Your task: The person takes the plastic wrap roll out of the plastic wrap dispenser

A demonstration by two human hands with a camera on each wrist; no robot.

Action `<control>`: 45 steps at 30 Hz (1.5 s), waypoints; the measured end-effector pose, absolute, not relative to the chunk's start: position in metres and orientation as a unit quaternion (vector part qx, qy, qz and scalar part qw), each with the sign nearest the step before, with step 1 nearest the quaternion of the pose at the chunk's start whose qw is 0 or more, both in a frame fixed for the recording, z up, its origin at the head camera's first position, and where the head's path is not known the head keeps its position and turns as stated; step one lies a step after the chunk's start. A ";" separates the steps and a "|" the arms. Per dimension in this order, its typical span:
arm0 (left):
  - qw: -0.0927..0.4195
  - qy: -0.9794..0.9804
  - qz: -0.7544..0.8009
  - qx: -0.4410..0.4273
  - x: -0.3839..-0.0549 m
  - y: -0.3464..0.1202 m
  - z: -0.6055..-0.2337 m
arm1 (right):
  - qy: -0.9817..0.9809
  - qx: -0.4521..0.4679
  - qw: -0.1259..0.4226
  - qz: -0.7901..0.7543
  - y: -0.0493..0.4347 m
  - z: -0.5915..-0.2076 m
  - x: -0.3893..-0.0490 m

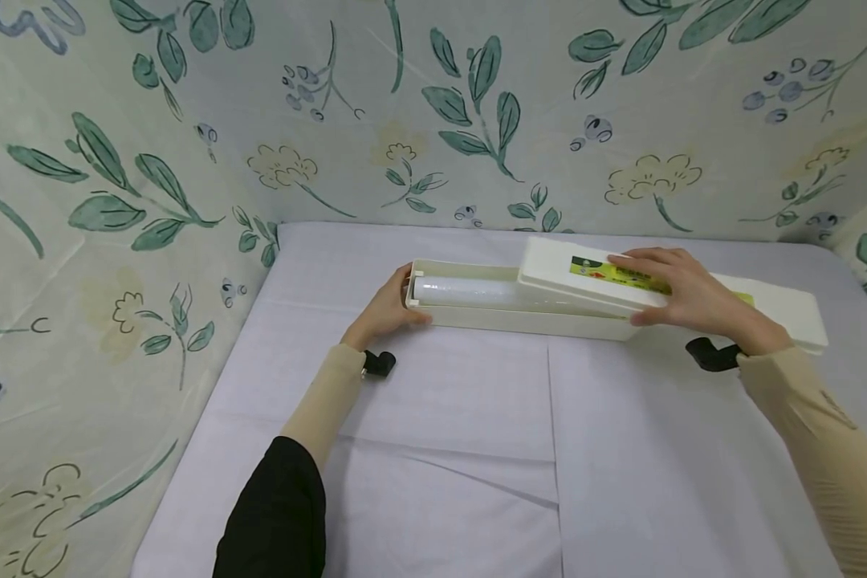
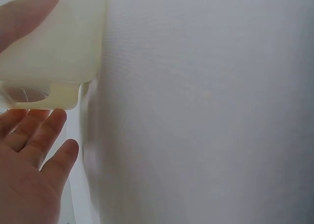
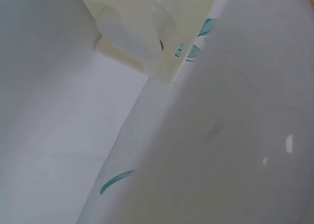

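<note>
A long cream plastic-wrap box point(image 1: 527, 322) lies across the far part of the table, its left part uncovered. Inside shows a roll of plastic wrap point(image 1: 462, 291). My left hand point(image 1: 386, 309) holds the box by its left end, thumb on the near side; the left wrist view shows the fingers point(image 2: 46, 131) at the notched end of the box point(image 2: 54, 52). The white lid point(image 1: 549, 261), with a green and yellow label, sits tilted and shifted right over the box. My right hand point(image 1: 682, 293) grips the lid, fingers on top and thumb at the near edge.
A white cloth point(image 1: 477, 449) with fold creases covers the table. Fabric with a leaf and flower print point(image 1: 376, 104) hangs behind and on the left. Small black cameras are strapped at the left wrist point(image 1: 380, 364) and right wrist point(image 1: 711, 354).
</note>
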State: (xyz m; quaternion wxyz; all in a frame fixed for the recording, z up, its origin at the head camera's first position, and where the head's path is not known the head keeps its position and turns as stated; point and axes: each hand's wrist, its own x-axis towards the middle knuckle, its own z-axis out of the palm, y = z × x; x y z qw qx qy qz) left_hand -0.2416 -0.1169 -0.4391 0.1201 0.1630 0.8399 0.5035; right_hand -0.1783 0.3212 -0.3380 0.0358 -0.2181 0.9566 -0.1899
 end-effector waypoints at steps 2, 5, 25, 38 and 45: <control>0.120 0.840 0.504 0.162 -0.242 -0.117 -0.440 | 0.957 -0.214 0.035 -0.193 0.325 -0.338 -0.178; 0.123 0.839 0.506 0.160 -0.242 -0.117 -0.440 | 0.959 -0.204 0.037 -0.195 0.330 -0.337 -0.177; 0.127 0.839 0.508 0.150 -0.242 -0.115 -0.437 | 0.963 -0.180 0.016 -0.199 0.358 -0.335 -0.171; 0.132 0.837 0.509 0.153 -0.242 -0.115 -0.438 | 0.964 -0.171 0.003 -0.204 0.379 -0.343 -0.161; 0.127 0.840 0.506 0.149 -0.242 -0.115 -0.437 | 0.967 -0.156 0.010 -0.199 0.385 -0.347 -0.157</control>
